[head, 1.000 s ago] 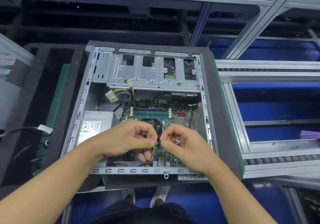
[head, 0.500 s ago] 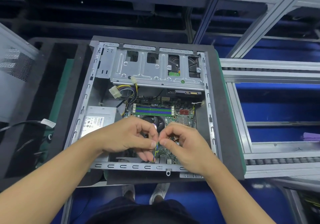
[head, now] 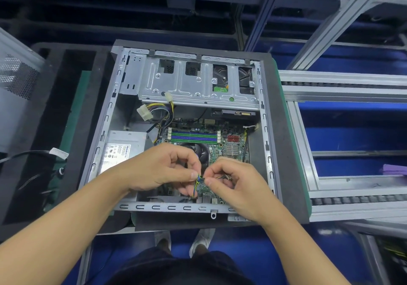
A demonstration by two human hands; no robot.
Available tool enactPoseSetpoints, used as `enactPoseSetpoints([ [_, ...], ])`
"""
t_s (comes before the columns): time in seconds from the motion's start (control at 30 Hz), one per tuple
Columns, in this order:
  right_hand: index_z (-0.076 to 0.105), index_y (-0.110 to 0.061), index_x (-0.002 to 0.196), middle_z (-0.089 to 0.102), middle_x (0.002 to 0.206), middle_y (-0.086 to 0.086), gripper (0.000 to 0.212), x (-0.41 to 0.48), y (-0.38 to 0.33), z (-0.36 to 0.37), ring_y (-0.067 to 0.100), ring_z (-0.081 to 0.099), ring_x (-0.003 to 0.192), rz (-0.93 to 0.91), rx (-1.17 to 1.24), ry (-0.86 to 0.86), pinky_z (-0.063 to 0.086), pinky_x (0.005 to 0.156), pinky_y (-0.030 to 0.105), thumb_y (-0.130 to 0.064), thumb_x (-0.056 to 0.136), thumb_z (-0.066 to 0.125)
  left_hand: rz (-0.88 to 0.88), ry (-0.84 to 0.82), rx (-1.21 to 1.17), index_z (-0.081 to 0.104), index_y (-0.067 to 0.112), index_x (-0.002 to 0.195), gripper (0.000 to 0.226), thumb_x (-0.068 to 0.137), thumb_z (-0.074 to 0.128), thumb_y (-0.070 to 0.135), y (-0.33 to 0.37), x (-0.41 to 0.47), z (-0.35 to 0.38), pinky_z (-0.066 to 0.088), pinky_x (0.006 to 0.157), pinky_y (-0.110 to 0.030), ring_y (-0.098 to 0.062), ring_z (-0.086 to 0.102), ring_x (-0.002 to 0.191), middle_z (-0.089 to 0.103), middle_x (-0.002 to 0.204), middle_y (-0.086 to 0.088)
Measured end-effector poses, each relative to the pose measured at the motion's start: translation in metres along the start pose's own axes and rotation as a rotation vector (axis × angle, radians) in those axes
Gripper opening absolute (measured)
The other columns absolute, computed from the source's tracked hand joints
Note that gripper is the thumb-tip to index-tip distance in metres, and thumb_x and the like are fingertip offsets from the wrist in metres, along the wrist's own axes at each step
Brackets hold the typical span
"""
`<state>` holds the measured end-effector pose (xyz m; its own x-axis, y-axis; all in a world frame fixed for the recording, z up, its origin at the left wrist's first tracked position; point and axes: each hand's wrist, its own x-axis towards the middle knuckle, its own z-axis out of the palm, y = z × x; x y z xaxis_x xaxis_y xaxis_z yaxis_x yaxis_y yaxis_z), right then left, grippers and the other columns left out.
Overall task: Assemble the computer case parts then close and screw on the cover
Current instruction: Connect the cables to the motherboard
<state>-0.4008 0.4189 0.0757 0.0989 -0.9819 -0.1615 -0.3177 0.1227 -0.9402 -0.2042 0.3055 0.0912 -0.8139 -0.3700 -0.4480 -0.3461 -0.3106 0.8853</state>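
A: Fingers first?

B: Pinching, both sets. Left hand [head: 158,170]: thumb pressed to forefinger on thin wires [head: 197,183], yellow, blue and green. Remaining fingers curled under, nothing else seen in them.

A: And the right hand [head: 239,186]?

B: Same thumb-and-forefinger pinch, at 3 o'clock of the left pinch, tips almost touching. Further along at 3 o'clock, a small dark connector [head: 226,177] lying against the curled fingers. Cannot tell whether gripped or only resting.

A: Lie of the wires?

B: Long axis roughly 12 to 6: down from the pinch toward the motherboard [head: 233,150], just beneath the hands. One short strand off toward 3 o'clock, to the connector. Socket not visible, hidden under the hands.

A: Nearer hand for plugging in?

B: Right, by judgement. Connector end on that side, board straight below. Left better kept as the steadying pinch.

A: Outward?

B: Hands over the 6 o'clock part of the open computer case [head: 171,207]. Fan [head: 201,152] at 12 o'clock of the pinch, power supply [head: 123,146] at 10, drive cage [head: 198,86] far at 12. Loose white plug [head: 143,111] unconnected near the cage. Cover not on. Grey perforated panel [head: 17,82] well apart at 9 o'clock, possibly the cover, unconfirmed.
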Motion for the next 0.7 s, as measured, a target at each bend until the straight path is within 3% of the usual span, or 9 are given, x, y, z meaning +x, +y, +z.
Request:
enactPoseSetpoints([
  [0.13, 0.068, -0.025, 0.085, 0.059, 0.084, -0.02, 0.02, 0.003, 0.001, 0.001, 0.001, 0.052, 0.073, 0.019, 0.025, 0.039, 0.042, 0.067, 0.009, -0.007, 0.094, 0.068, -0.018, 0.193, 0.014, 0.066, 0.006, 0.084, 0.006, 0.09, 0.068, 0.004, -0.002, -0.003, 0.009, 0.057, 0.061, -0.026, -0.02, 0.069, 0.065, 0.069, 0.069, -0.011],
  [0.27, 0.067, -0.026, 0.084, 0.056, 0.079, -0.02, 0.02, 0.005, 0.002, 0.006, 0.002, 0.049, 0.069, 0.023, 0.03, 0.094, 0.042, 0.065, 0.011, -0.008, 0.092, 0.067, -0.086, 0.417, -0.054, 0.075, 0.011, 0.077, 0.009, 0.082, 0.076, 0.018, -0.002, -0.015, 0.019, 0.058, 0.054, -0.027, -0.023, 0.072, 0.068, 0.072, 0.073, -0.013],
  [0.43, 0.068, -0.024, 0.085, 0.059, 0.084, -0.009, 0.02, 0.007, 0.003, 0.008, 0.004, 0.049, 0.07, -0.006, 0.034, 0.112, 0.043, 0.066, 0.015, -0.006, 0.092, 0.07, -0.183, 0.433, -0.131, 0.078, 0.013, 0.079, 0.004, 0.077, 0.081, 0.015, 0.005, -0.021, 0.03, 0.061, 0.06, -0.026, -0.024, 0.076, 0.076, 0.075, 0.077, -0.016],
  [0.6, 0.072, -0.021, 0.088, 0.058, 0.083, -0.004, 0.006, 0.009, 0.004, 0.007, 0.018, 0.05, 0.07, -0.032, 0.018, 0.116, 0.046, 0.065, 0.031, -0.016, 0.092, 0.069, -0.2, 0.508, -0.114, 0.078, 0.015, 0.077, 0.009, 0.079, 0.079, 0.006, 0.009, -0.017, 0.035, 0.061, 0.059, -0.027, -0.023, 0.076, 0.075, 0.074, 0.074, -0.016],
  [0.7, 0.071, -0.021, 0.088, 0.058, 0.084, -0.002, 0.007, 0.011, 0.004, 0.007, 0.015, 0.049, 0.07, -0.033, 0.027, 0.107, 0.044, 0.064, 0.027, -0.017, 0.092, 0.068, -0.191, 0.514, -0.095, 0.078, 0.015, 0.076, 0.01, 0.078, 0.079, 0.006, 0.011, -0.017, 0.035, 0.06, 0.061, -0.028, -0.02, 0.075, 0.075, 0.074, 0.075, -0.015],
])
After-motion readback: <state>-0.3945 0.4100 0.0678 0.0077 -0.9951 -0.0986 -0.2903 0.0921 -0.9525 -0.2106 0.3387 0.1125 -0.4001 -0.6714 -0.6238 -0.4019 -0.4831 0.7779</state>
